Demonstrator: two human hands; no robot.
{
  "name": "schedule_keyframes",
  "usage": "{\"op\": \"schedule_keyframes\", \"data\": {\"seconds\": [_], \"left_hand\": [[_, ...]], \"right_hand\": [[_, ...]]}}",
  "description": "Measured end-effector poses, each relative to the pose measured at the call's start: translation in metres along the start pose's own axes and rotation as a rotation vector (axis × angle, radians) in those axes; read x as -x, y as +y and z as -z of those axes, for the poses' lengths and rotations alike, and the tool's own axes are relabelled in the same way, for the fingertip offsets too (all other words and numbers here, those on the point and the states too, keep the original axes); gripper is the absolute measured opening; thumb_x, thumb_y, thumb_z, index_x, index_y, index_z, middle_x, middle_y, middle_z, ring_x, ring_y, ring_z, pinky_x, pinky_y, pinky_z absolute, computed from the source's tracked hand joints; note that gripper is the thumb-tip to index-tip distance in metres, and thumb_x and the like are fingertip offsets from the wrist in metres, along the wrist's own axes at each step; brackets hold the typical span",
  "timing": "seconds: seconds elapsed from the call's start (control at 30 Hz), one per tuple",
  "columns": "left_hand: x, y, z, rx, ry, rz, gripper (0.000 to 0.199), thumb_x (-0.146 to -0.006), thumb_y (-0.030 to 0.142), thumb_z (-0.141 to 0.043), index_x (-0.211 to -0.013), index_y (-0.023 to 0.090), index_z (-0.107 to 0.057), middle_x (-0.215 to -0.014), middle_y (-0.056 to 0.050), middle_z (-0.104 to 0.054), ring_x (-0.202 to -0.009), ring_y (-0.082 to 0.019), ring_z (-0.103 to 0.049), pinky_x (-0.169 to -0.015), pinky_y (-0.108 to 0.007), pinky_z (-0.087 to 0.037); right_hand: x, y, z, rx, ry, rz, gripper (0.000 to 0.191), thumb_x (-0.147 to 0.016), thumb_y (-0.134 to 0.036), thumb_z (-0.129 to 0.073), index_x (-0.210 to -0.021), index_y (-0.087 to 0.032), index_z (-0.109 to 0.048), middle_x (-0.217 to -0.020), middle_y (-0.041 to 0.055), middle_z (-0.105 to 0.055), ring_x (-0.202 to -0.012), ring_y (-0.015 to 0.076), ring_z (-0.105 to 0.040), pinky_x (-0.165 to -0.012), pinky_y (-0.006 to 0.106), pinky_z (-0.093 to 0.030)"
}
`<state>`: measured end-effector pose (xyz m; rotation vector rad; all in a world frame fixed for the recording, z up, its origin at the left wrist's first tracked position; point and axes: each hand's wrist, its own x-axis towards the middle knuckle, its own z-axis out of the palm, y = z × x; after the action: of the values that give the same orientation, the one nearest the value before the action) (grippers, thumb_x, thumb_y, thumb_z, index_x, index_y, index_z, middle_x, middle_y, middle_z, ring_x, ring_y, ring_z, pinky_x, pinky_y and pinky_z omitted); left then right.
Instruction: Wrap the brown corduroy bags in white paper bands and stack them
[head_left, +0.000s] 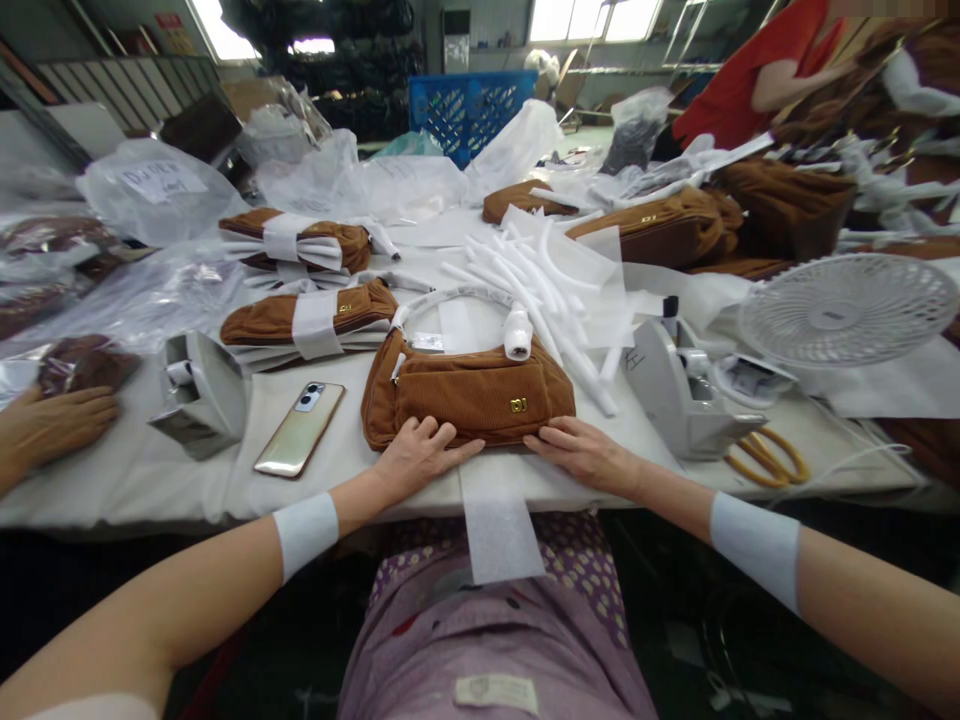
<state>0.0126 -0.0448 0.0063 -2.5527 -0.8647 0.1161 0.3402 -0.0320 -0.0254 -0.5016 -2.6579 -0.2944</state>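
Observation:
A brown corduroy handbag with a small gold logo lies in front of me at the table's edge. Its handle is wrapped in white and arches away behind it. My left hand grips the bag's lower edge left of centre, fingers bent on the front and thumb stretched along the bottom. At the lower right corner, my right hand has its fingers closed on the same edge. From beneath the bag a white paper strip hangs over the table edge.
Tape dispensers flank the bag, with a phone at left and yellow-handled scissors at right. Wrapped bags, white tubes and a fan lie beyond. Another person's hand is at far left.

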Motion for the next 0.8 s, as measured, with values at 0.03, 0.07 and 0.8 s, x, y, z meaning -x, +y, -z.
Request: {"op": "schedule_keyframes", "data": {"seconds": [0.03, 0.07, 0.8], "left_hand": [[0.0, 0.0, 0.0, 0.005, -0.002, 0.002, 0.051, -0.1, 0.022, -0.038, -0.146, 0.043, -0.031, -0.1, -0.006, -0.051, -0.084, -0.021, -0.048, -0.069, -0.037, -0.036], [0.0, 0.001, 0.0, 0.011, -0.001, 0.004, 0.051, -0.1, 0.023, -0.038, -0.146, 0.043, -0.031, -0.1, -0.006, -0.051, -0.084, -0.021, -0.048, -0.069, -0.037, -0.036], [0.063, -0.019, -0.001, 1.11, 0.564, 1.141, 0.036, -0.092, 0.029, -0.057, -0.128, 0.026, -0.051, -0.132, -0.01, -0.049, -0.128, -0.024, -0.043, -0.109, -0.042, -0.036]], "right_hand": [[-0.003, -0.003, 0.004, 0.004, -0.006, -0.02, 0.037, -0.095, -0.01, -0.039, -0.129, -0.011, -0.056, -0.094, 0.0083, -0.063, -0.087, 0.0187, -0.057, -0.08, 0.034, -0.051], [-0.009, -0.006, 0.01, 0.015, 0.001, -0.052, 0.034, -0.095, -0.013, -0.042, -0.125, -0.011, -0.058, -0.089, 0.0074, -0.063, -0.081, 0.0182, -0.057, -0.076, 0.033, -0.051], [-0.106, 0.024, -0.028, -0.087, -0.062, -0.286, 0.069, -0.088, -0.061, -0.056, -0.144, -0.021, -0.049, -0.152, 0.016, -0.039, -0.136, 0.0357, -0.038, -0.11, 0.054, -0.029]]}}
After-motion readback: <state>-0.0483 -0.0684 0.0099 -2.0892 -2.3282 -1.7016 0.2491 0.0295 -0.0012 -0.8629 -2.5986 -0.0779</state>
